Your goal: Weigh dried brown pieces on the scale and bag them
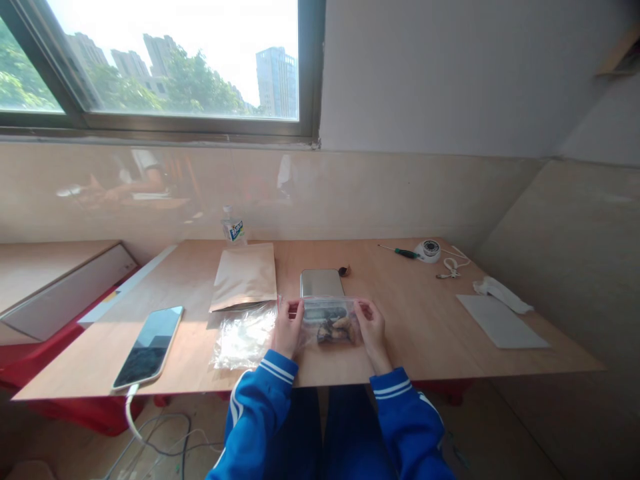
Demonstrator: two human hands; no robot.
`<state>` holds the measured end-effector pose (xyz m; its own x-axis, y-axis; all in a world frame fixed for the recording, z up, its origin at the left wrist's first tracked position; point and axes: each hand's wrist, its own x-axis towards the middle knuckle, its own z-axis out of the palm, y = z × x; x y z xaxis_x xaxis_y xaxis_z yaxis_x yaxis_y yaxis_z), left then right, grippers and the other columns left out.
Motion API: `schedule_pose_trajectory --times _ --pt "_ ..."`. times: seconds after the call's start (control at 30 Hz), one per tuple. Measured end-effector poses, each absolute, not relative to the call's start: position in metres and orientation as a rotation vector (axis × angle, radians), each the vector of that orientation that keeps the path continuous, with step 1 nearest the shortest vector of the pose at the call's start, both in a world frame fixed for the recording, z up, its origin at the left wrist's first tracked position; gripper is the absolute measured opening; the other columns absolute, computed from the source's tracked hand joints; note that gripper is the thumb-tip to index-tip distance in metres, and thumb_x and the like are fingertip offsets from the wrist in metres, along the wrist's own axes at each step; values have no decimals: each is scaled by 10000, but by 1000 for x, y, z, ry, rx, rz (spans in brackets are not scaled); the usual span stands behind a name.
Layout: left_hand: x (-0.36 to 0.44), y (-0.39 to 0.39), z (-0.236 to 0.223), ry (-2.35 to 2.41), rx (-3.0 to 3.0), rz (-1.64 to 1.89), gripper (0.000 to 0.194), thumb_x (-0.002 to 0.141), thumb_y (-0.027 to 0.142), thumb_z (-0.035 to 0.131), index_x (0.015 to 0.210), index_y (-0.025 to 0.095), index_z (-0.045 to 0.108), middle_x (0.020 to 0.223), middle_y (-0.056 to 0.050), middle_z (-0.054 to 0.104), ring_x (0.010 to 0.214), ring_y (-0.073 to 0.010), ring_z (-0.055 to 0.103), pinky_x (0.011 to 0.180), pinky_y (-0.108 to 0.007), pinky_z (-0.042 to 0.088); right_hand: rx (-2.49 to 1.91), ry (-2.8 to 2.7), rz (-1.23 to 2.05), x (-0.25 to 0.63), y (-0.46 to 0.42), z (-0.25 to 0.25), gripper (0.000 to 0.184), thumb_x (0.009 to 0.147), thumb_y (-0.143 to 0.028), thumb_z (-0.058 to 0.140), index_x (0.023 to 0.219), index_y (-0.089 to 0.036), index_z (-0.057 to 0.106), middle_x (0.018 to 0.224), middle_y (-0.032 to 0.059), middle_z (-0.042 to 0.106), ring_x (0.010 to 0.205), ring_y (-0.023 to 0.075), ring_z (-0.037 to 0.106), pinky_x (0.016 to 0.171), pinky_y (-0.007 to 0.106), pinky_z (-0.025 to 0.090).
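Between my two hands a clear plastic bag (330, 329) with dark and tan pieces inside is stretched by its top corners. My left hand (289, 328) pinches the left corner, and my right hand (371, 328) pinches the right one. Just behind the bag lies a flat silver device like a small scale (321, 283), partly covered by it. A small dark brown piece (345, 271) rests by its far right corner. Left of my left hand are crumpled clear plastic bags (243, 339), and a tan paper pouch (246, 275) lies beyond them.
A phone (149, 348) with a charging cable (131, 413) lies at the left front. A bottle (233, 228) stands at the back. On the right are a screwdriver (406, 253), a dome camera (429, 251), its white cable (450, 267), a white sheet (500, 323) and a white wrapped bundle (503, 295).
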<state>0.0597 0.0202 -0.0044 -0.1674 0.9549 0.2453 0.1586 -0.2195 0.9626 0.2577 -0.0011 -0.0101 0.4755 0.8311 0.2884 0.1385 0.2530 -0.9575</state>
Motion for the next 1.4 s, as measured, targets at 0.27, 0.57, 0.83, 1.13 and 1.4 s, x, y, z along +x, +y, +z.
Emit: schedule_pose_trajectory --times 0.27,0.57,0.83,1.13,1.4 --pt "58 21 -8 1305 1425 1457 321 837 488 544 898 178 602 868 -55 653 808 -178 622 738 -309 490 -1252 -977 570 259 -1 -13 267 794 -446 620 832 -182 628 781 31 646 727 171 597 687 297 472" --pt "60 21 -4 1248 1407 1478 292 814 464 586 870 182 635 851 -43 659 810 -174 628 739 -298 492 -1277 -942 520 260 -1 -11 293 784 -468 611 818 -177 625 765 29 637 709 168 585 669 288 461" --pt "60 20 0 1237 1363 1570 259 779 439 638 817 183 649 812 -30 663 778 -162 628 736 -288 502 -1278 -935 545 260 1 -13 331 774 -498 614 838 -173 632 758 31 629 704 167 573 655 285 459" --pt "59 18 -3 1154 1267 1531 285 762 434 662 881 176 679 804 -44 702 752 -167 644 713 -299 514 -1265 -915 557 260 0 -12 336 770 -493 622 859 -170 636 735 25 625 679 159 575 633 277 465" --pt "59 19 -5 1127 1259 1558 292 778 440 645 901 175 649 827 -49 707 780 -178 670 751 -317 525 -1244 -897 651 257 -1 -8 412 757 -513 635 938 -145 674 807 70 680 712 175 611 644 290 492"
